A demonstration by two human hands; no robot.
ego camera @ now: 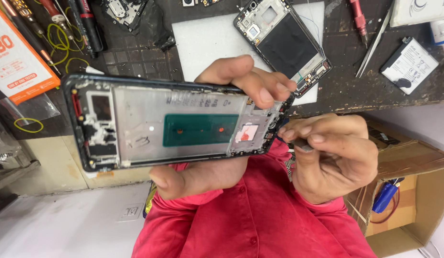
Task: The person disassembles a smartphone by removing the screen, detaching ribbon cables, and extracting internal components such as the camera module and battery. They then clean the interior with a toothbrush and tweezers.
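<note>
In the head view, an opened phone frame [169,125] is gripped by the left hand [222,129], thumb beneath, fingers curled over its top edge. Just beside its right end, a small grey metal part [303,145] is pinched in the right hand [334,157]. Behind, on the dark workbench [136,57], a second disassembled phone [284,40] is laid on a white sheet [207,38]; a battery [409,64], tweezers [372,45] and screwdrivers [83,21] are spread around. A cardboard box [413,191] is seen lower right.

Dark scuffed workbench [136,57] — pale floor [64,224], cardboard box [413,191].
</note>
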